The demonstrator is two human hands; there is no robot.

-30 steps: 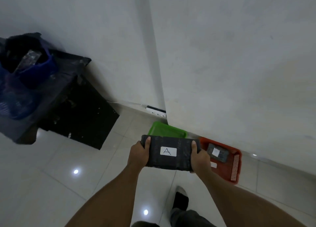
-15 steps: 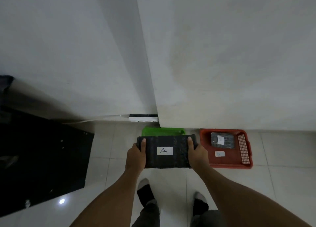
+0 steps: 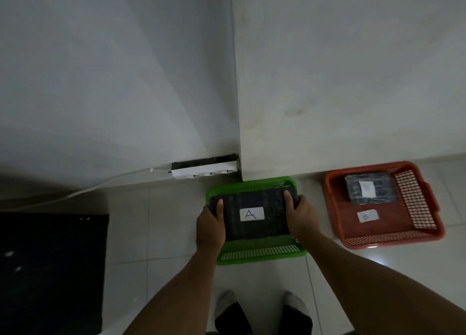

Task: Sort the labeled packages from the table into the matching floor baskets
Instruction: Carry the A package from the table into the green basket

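Observation:
A dark wrapped package (image 3: 252,215) with a white label marked A is held flat over the green floor basket (image 3: 259,252). My left hand (image 3: 210,227) grips its left end and my right hand (image 3: 300,217) grips its right end. The package hides most of the green basket's inside. To the right stands a red basket (image 3: 416,208) with a second dark package (image 3: 369,188), labeled B, lying at its far end, and a white tag marked B on its floor.
A white power strip (image 3: 204,172) with its cable lies along the wall base, left of the wall corner. A black panel (image 3: 50,271) covers the floor at the left. My feet show at the bottom on pale tiles.
I have stepped closer and the view tipped downward. The package marked A, held above and in front of the green basket before, now sits low over it. The table has left the view.

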